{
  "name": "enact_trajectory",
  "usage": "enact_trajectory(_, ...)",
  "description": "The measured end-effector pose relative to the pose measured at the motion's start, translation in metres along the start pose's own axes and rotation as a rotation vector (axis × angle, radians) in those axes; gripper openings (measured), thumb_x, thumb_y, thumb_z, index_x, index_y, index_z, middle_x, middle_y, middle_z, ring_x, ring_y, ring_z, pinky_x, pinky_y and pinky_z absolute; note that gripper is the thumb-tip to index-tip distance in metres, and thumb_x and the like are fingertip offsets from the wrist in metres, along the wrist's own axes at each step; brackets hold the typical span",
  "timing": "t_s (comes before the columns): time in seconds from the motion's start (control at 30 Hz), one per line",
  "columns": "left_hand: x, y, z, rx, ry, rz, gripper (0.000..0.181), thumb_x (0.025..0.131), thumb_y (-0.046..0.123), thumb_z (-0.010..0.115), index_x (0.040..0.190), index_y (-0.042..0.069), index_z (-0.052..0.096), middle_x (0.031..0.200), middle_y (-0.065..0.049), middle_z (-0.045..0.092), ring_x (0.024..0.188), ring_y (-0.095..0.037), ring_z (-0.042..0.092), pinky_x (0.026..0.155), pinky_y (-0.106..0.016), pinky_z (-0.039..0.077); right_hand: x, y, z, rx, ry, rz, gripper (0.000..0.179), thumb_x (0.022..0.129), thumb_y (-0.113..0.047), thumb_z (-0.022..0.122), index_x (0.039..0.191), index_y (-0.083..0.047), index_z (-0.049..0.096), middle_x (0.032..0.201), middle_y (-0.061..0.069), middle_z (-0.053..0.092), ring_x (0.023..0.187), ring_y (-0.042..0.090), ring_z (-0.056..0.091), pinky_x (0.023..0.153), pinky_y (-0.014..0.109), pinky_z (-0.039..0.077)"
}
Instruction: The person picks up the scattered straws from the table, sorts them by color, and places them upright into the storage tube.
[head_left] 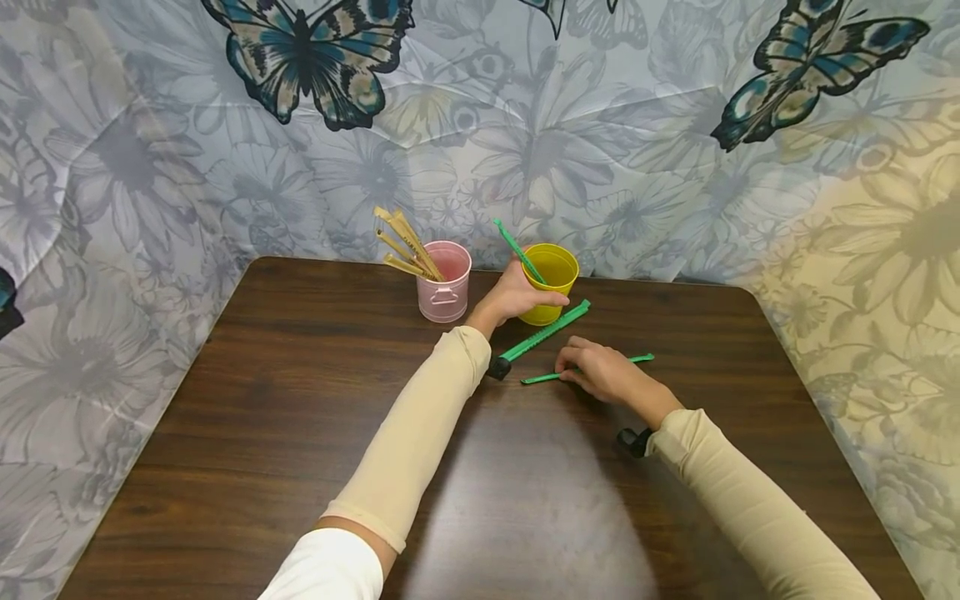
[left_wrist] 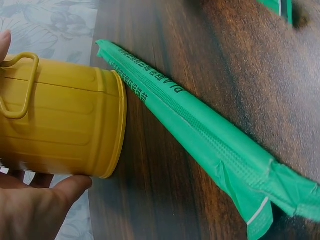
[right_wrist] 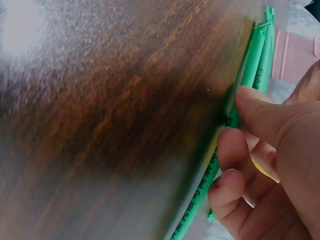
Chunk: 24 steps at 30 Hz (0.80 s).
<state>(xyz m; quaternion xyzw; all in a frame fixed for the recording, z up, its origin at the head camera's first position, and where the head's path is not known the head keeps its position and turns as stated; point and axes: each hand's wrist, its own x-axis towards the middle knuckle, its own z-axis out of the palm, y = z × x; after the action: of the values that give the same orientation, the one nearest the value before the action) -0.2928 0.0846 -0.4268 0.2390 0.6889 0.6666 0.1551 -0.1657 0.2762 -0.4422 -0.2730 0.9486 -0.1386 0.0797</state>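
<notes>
A small yellow bucket (head_left: 540,315) stands at the back of the table, one green paper-wrapped straw (head_left: 517,247) leaning in it. My left hand (head_left: 516,293) grips the bucket round its side, the thumb across the front. In the left wrist view, green wrapped straws (left_wrist: 185,125) with printed lettering lie side by side on the table by the bucket's base. Nearer to me, my right hand (head_left: 600,372) pinches another green wrapped straw (right_wrist: 192,215) between thumb and fingers, low over the table. The fingers hide the middle of that straw.
Left of the yellow bucket stands a pink bucket (head_left: 442,302) holding several tan wrapped straws (head_left: 408,242). Both buckets are near the back edge of the dark wooden table (head_left: 262,400). A butterfly-patterned cloth (head_left: 525,150) hangs behind. Black wrist-camera straps show at both wrists.
</notes>
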Motion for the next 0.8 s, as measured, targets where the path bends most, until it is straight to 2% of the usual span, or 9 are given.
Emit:
enact_trajectory(0.17, 0.003, -0.005, 0.000, 0.030, 0.017, 0.000, 0.079, 0.079, 0.005, 0.086, 0.145, 0.006, 0.044, 0.139, -0.018, 0.057, 0.129, -0.035, 0.055, 0.107, -0.037, 0.049, -0.001, -0.002, -0.007, 0.004, 0.015, 0.007, 0.004, 0.097, -0.013, 0.069, 0.101, -0.014, 0.069, 0.097, -0.003, 0.065, 0.082, 0.012, 0.065, 0.072, 0.033, 0.056)
enact_trajectory(0.3, 0.005, -0.006, 0.001, 0.027, 0.017, 0.016, 0.077, 0.078, 0.004, 0.087, 0.143, 0.004, 0.046, 0.138, -0.020, 0.058, 0.129, -0.035, 0.056, 0.106, -0.037, 0.049, -0.003, -0.002, -0.019, 0.026, 0.050, 0.005, 0.005, 0.098, -0.012, 0.068, 0.103, -0.012, 0.069, 0.098, -0.002, 0.071, 0.089, 0.017, 0.069, 0.078, 0.037, 0.059)
enact_trajectory(0.47, 0.004, -0.006, 0.002, 0.028, 0.014, 0.027, 0.078, 0.077, 0.006, 0.088, 0.143, 0.003, 0.046, 0.137, -0.020, 0.059, 0.128, -0.036, 0.056, 0.106, -0.036, 0.049, -0.005, -0.003, -0.037, 0.020, 0.098, -0.023, 0.009, 0.095, -0.007, 0.070, 0.103, -0.010, 0.068, 0.099, 0.001, 0.071, 0.092, 0.020, 0.069, 0.080, 0.040, 0.058)
enact_trajectory(0.67, 0.000, 0.002, 0.002, -0.014, 0.004, 0.024, 0.076, 0.077, 0.000, 0.086, 0.141, -0.002, 0.046, 0.137, -0.027, 0.057, 0.129, -0.043, 0.054, 0.105, -0.040, 0.050, -0.007, -0.006, -0.059, 0.016, 0.184, -0.047, 0.018, 0.094, -0.006, 0.072, 0.110, -0.011, 0.068, 0.102, 0.001, 0.069, 0.090, 0.018, 0.068, 0.077, 0.038, 0.058)
enact_trajectory(0.8, -0.002, 0.009, 0.001, -0.001, 0.015, -0.003, 0.075, 0.076, 0.000, 0.086, 0.140, 0.000, 0.048, 0.136, -0.023, 0.059, 0.127, -0.038, 0.056, 0.103, -0.035, 0.051, -0.007, -0.009, -0.073, 0.026, 0.283, -0.076, 0.022, 0.093, -0.004, 0.072, 0.114, -0.009, 0.070, 0.099, 0.001, 0.067, 0.083, 0.015, 0.065, 0.071, 0.031, 0.055)
